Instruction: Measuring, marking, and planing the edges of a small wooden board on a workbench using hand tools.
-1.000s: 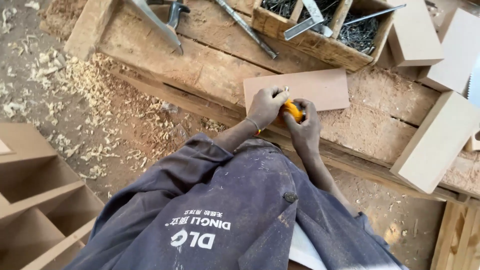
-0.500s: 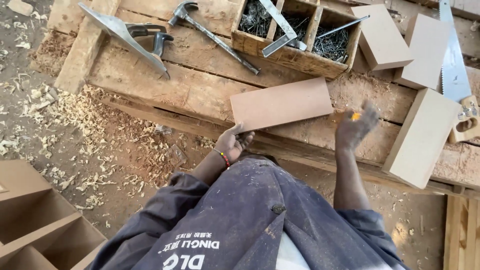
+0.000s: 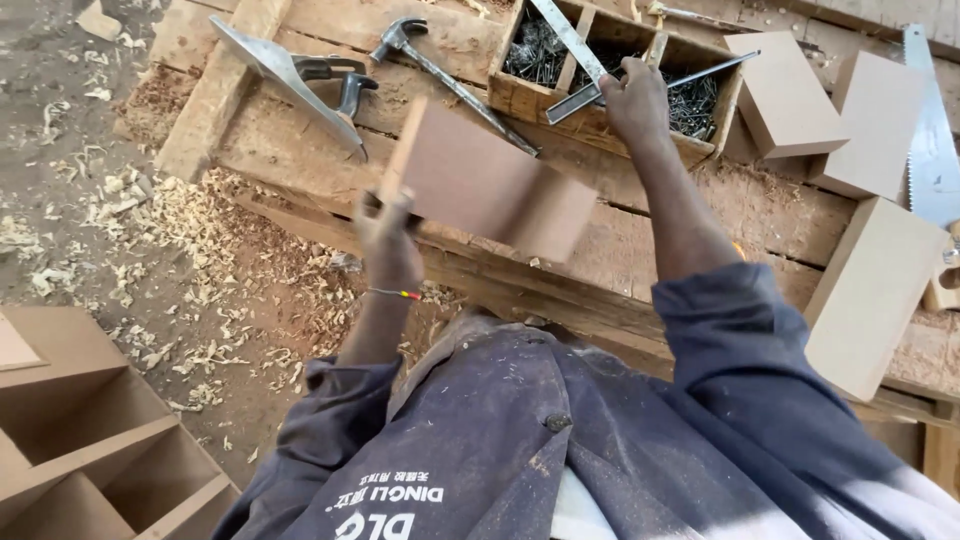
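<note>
Two hands are busy at once. My left hand (image 3: 388, 232) is closed around the near edge of a flat brown fibreboard panel (image 3: 490, 180), holding it lifted and tilted above the rough wooden workbench (image 3: 640, 250); the panel is blurred. My right hand (image 3: 636, 100) reaches well forward to the wooden nail box (image 3: 520, 100) at the back of the bench, resting over the metal try square (image 3: 580, 45) that lies across the box's compartments; the fingers curl downward, but I cannot tell whether they grip anything. Nails (image 3: 535, 55) fill the compartments on either side of that hand.

Left of the box lie a claw hammer (image 3: 440, 70) and a handsaw (image 3: 290, 75), both flat on the bench. To the right sit several cut fibreboard blocks (image 3: 785, 90), and a second saw blade (image 3: 932, 140) lies along the far right edge. Wood shavings (image 3: 210, 250) cover the dirt floor at my left, and an open fibreboard shelf unit (image 3: 90, 420) stands at the lower left corner.
</note>
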